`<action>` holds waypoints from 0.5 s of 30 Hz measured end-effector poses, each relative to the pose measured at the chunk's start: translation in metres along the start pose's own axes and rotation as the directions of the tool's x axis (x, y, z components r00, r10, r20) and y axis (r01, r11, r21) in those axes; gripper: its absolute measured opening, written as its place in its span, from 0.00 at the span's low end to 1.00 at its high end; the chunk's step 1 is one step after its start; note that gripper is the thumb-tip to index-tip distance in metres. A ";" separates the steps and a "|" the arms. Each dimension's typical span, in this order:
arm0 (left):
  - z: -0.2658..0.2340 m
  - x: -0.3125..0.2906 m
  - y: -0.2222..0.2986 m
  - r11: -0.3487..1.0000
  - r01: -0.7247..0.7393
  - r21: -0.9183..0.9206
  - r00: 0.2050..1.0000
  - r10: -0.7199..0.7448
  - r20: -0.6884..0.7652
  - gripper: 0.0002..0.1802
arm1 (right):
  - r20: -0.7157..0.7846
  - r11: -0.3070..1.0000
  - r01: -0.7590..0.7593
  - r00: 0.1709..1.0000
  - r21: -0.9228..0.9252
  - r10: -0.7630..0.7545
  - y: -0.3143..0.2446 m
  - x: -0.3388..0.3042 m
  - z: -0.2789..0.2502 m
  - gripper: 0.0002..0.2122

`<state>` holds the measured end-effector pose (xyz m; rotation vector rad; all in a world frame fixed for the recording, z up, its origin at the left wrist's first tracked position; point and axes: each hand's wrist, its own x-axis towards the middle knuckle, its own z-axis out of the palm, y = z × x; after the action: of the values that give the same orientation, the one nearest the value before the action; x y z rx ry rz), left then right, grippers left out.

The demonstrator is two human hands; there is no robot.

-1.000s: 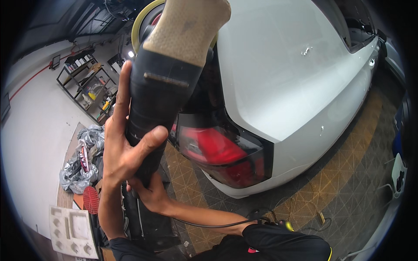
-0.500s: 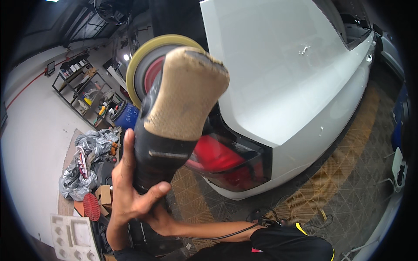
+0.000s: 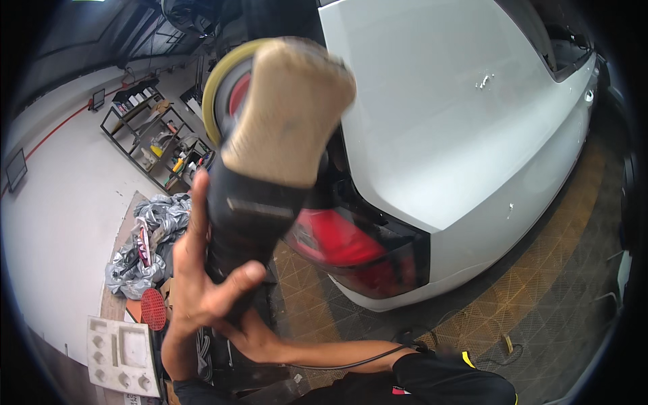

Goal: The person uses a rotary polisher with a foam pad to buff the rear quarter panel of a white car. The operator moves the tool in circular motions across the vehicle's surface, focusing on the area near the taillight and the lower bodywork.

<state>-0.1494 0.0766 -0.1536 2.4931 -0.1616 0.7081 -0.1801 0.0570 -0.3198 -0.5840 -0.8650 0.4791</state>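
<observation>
A polisher (image 3: 260,202) with a black body and a worn tan cover over its head is raised in front of me, beside the rear corner of a white car (image 3: 439,121). Its round yellow-edged pad (image 3: 210,101) faces away to the far left. My left hand (image 3: 196,283) is around the lower part of the body, with the index finger along its left side and the thumb across the right. Behind it, my right hand (image 3: 253,337) holds the handle end; its fingers are mostly hidden. A black cord (image 3: 358,363) runs along my right forearm.
The car's red tail light (image 3: 344,236) is just right of the polisher. To the left are a shelf rack (image 3: 142,135), crumpled silver sheeting (image 3: 131,266), a red perforated disc (image 3: 153,309) and a pale moulded tray (image 3: 121,324). Patterned floor tiles (image 3: 486,324) lie below the car.
The polisher has risen in the picture and looks blurred, with both hands still on it. The surroundings have shifted slightly to the right in view.
</observation>
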 end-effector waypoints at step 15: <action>-0.030 0.085 0.009 0.981 -0.177 -0.085 0.940 0.143 -0.310 0.53 | 0.015 0.951 0.250 0.968 -0.183 -0.252 -0.104 0.110 -0.044 0.50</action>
<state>-0.0923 0.0879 -0.0835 2.2499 -0.2852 1.1078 -0.0667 0.0340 -0.2133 -0.6333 -0.9672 0.1656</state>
